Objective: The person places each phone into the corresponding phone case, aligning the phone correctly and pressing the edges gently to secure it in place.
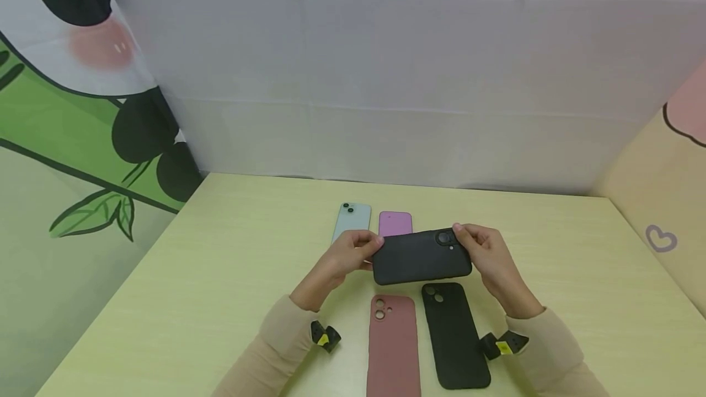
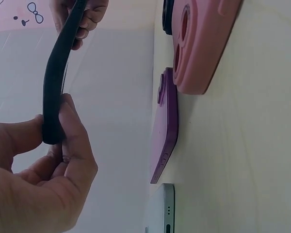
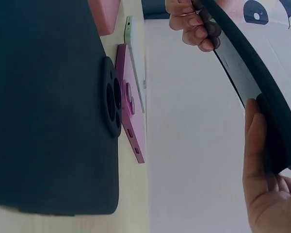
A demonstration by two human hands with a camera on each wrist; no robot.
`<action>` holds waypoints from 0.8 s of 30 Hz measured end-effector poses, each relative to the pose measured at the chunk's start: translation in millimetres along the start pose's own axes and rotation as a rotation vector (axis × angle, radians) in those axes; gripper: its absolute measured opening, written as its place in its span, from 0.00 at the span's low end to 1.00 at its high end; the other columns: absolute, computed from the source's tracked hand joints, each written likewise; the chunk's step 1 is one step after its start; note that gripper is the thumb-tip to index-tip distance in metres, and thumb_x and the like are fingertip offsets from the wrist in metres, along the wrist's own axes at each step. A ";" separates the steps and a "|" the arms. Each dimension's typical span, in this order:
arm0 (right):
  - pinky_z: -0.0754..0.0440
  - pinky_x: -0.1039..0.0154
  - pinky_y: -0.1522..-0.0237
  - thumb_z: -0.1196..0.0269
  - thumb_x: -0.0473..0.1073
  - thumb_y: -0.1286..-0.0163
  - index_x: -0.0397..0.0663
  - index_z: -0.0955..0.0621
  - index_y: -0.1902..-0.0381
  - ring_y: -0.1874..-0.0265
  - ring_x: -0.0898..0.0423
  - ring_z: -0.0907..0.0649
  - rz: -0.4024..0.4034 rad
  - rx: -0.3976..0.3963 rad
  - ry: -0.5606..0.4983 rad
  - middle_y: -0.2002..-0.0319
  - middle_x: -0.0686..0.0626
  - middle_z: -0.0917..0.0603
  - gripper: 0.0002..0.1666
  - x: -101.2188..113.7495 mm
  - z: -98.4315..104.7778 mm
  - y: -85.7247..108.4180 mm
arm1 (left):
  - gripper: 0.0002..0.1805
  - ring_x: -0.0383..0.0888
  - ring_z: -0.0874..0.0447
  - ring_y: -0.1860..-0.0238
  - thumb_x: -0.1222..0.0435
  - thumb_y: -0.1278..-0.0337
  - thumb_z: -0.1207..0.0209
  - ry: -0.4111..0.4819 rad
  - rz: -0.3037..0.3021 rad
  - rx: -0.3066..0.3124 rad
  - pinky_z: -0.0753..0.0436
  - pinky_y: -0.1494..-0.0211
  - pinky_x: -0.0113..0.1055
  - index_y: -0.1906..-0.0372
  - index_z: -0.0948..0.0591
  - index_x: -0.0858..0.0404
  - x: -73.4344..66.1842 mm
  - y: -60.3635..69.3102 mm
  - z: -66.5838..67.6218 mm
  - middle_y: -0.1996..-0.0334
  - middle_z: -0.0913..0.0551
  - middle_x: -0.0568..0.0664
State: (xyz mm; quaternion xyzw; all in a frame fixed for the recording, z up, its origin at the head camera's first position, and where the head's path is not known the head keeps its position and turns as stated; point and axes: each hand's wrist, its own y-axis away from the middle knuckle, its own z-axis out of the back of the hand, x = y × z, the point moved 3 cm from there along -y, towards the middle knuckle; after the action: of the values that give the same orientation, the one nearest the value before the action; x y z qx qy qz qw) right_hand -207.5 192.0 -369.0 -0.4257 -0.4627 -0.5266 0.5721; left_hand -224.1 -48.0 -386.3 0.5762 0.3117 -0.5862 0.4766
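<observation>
Both hands hold a black phone case (image 1: 419, 257) sideways above the table, its camera cutout at the upper right. My left hand (image 1: 347, 253) pinches the left end between thumb and fingers. At the right end, beside the cutout, my right hand (image 1: 488, 259) grips with the thumb on the near face. A glossy, screen-like surface (image 3: 240, 65) shows along the case's far side in the right wrist view, reflecting fingers. Below the hands lie a pink phone case (image 1: 394, 342) and another black case (image 1: 455, 336). Behind are a purple phone (image 1: 395, 223) and a pale blue-green phone (image 1: 353, 219).
The pale yellow table (image 1: 193, 299) meets a white sheet-like backdrop (image 1: 386, 78) at its far edge. A panel with a cartoon print (image 1: 83, 109) stands on the left, and a cream panel (image 1: 656, 201) on the right.
</observation>
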 end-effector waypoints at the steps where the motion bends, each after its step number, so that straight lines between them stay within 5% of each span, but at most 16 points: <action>1: 0.22 0.73 0.63 0.51 0.48 0.28 0.24 0.28 0.48 0.72 0.67 0.20 -0.011 0.002 -0.010 0.74 0.63 0.20 0.28 -0.2 0.1 0.1 | 0.14 0.40 0.23 0.71 0.63 0.37 0.48 0.002 0.000 0.002 0.17 0.62 0.35 0.58 0.23 0.71 0.1 -0.3 0.0 0.72 0.23 0.50; 5: 0.24 0.71 0.67 0.49 0.50 0.30 0.28 0.26 0.51 0.76 0.65 0.23 -0.071 -0.003 -0.075 0.77 0.62 0.22 0.27 -2.1 1.9 0.5 | 0.14 0.40 0.21 0.71 0.62 0.37 0.48 0.020 0.008 0.011 0.17 0.61 0.35 0.57 0.23 0.71 -0.1 -0.5 -0.3 0.71 0.23 0.50; 13: 0.27 0.68 0.65 0.45 0.51 0.33 0.53 0.20 0.70 0.77 0.62 0.26 -0.146 0.001 -0.235 0.77 0.58 0.24 0.12 -2.5 4.2 1.2 | 0.16 0.40 0.22 0.71 0.61 0.36 0.49 0.047 0.007 0.042 0.17 0.60 0.35 0.56 0.24 0.72 0.4 -1.3 -1.0 0.71 0.23 0.50; 24: 0.29 0.68 0.65 0.46 0.50 0.32 0.55 0.20 0.76 0.77 0.63 0.25 -0.158 -0.026 -0.372 0.78 0.59 0.24 0.15 0.5 8.8 1.7 | 0.20 0.50 0.16 0.62 0.63 0.42 0.42 0.026 0.050 0.186 0.19 0.52 0.42 0.50 0.28 0.72 2.7 -0.9 -1.4 0.59 0.19 0.62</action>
State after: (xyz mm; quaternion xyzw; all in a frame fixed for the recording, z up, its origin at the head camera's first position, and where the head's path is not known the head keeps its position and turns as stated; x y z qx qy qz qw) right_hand -206.5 200.6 -366.7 -0.4853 -0.5858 -0.4880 0.4279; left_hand -224.1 -47.0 -389.3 0.6333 0.2474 -0.5930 0.4314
